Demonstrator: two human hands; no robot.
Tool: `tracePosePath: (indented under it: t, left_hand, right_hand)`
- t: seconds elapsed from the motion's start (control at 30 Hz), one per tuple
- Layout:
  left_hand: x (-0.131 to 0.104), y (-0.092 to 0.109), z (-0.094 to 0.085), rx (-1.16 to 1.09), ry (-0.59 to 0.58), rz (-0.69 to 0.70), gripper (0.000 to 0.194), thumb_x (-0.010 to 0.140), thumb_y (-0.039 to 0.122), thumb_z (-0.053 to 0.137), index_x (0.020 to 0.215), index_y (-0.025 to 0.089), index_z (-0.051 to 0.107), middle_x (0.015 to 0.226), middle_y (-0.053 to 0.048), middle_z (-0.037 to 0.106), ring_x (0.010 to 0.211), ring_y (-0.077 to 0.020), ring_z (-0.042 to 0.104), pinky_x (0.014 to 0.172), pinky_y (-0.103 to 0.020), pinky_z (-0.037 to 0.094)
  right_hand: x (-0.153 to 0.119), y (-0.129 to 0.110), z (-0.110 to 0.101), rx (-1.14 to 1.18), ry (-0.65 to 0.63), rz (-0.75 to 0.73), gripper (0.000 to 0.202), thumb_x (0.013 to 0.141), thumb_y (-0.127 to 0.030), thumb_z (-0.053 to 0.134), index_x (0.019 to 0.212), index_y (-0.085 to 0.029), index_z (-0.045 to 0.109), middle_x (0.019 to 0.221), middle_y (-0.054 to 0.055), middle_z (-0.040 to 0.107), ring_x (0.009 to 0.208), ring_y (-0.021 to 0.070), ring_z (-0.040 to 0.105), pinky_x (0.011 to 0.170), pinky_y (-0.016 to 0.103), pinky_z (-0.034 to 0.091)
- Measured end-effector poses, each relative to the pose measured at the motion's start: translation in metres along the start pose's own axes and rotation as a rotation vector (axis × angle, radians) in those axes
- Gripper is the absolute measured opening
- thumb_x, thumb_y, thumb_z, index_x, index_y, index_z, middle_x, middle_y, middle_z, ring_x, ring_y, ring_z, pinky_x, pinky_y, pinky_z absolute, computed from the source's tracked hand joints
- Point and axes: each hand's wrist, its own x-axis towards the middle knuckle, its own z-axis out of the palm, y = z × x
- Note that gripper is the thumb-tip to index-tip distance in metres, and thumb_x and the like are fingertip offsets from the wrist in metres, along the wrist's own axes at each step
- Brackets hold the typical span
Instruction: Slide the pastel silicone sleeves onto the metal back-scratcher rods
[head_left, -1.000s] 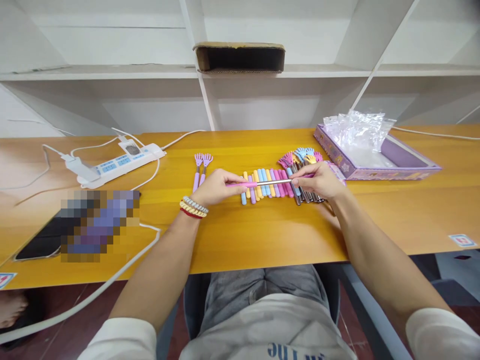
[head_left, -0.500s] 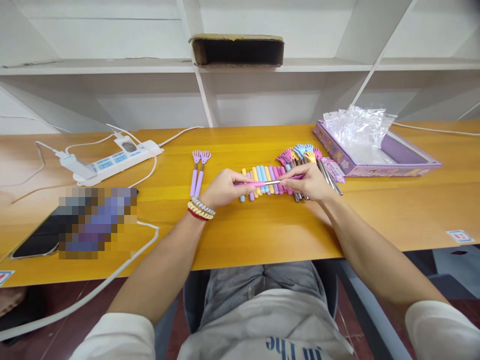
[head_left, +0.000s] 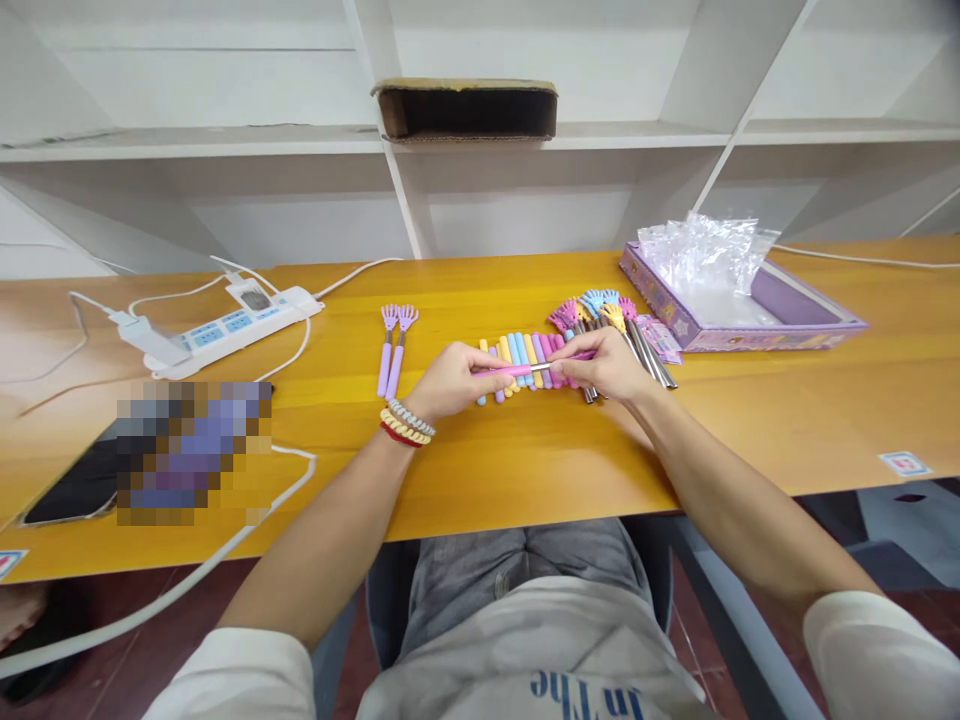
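Observation:
My left hand (head_left: 459, 380) is closed on the pink handle (head_left: 510, 371) of a thin stick with a metal rod. My right hand (head_left: 600, 364) pinches the stick's other end, where a darker pink part shows between the fingers. Below the stick, a row of colored handles (head_left: 516, 350) in blue, yellow, purple and pink lies on the table. Two purple hand-shaped scratchers (head_left: 394, 350) lie side by side left of my left hand. Beyond my right hand is a pile of hand-shaped heads (head_left: 592, 308) with metal rods (head_left: 652, 358).
A purple open box (head_left: 780, 338) holding clear plastic bags (head_left: 709, 255) stands at the right. At the left are a white power strip (head_left: 232, 325) with cables and a dark phone (head_left: 75, 485). A cardboard box (head_left: 465, 110) sits on the shelf behind.
The view has shifted slightly. Both hands still hold the stick level, and its two pink parts look slightly closer together, with less metal showing between my hands.

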Motion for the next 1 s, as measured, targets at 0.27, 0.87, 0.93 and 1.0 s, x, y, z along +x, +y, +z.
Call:
tracePosePath:
  t: [0.27, 0.87, 0.93, 1.0]
  left_hand:
    - [0.0, -0.003, -0.004, 0.029, -0.066, 0.014, 0.03, 0.083, 0.033, 0.058, 0.096, 0.01, 0.073, 0.077, -0.009, 0.072, 0.063, -0.0133, 0.062, 0.057, -0.022, 0.048]
    - [-0.002, 0.005, 0.005, 0.563, -0.054, 0.289, 0.025, 0.086, 0.034, 0.052, 0.074, 0.017, 0.065, 0.064, -0.001, 0.057, 0.06, -0.0123, 0.049, 0.061, -0.024, 0.038]
    - [-0.002, 0.006, 0.003, 0.503, 0.009, 0.263, 0.03, 0.087, 0.035, 0.049, 0.07, 0.016, 0.064, 0.06, 0.0, 0.055, 0.055, -0.0107, 0.045, 0.056, -0.023, 0.035]
    - [-0.003, 0.003, -0.009, 0.456, 0.184, 0.184, 0.033, 0.086, 0.037, 0.047, 0.068, 0.015, 0.064, 0.057, 0.001, 0.053, 0.053, -0.0102, 0.044, 0.053, -0.023, 0.033]
  right_hand:
    - [0.001, 0.004, 0.003, 0.133, -0.093, 0.075, 0.019, 0.061, -0.026, 0.077, 0.072, -0.012, 0.071, 0.052, 0.002, 0.062, 0.033, 0.0027, 0.033, 0.033, 0.02, 0.017]
    - [0.005, 0.0, -0.002, 0.468, -0.138, 0.081, 0.022, 0.07, -0.031, 0.069, 0.074, -0.015, 0.054, 0.068, 0.008, 0.071, 0.036, 0.008, 0.045, 0.03, 0.021, 0.026]
    - [0.005, -0.003, -0.004, 0.45, -0.096, 0.062, 0.024, 0.073, -0.035, 0.069, 0.08, -0.016, 0.056, 0.07, 0.007, 0.072, 0.037, 0.0087, 0.046, 0.031, 0.021, 0.028]
    - [0.006, -0.003, -0.008, 0.433, -0.053, 0.036, 0.028, 0.073, -0.038, 0.068, 0.089, -0.017, 0.058, 0.074, 0.006, 0.072, 0.039, 0.009, 0.046, 0.033, 0.021, 0.029]
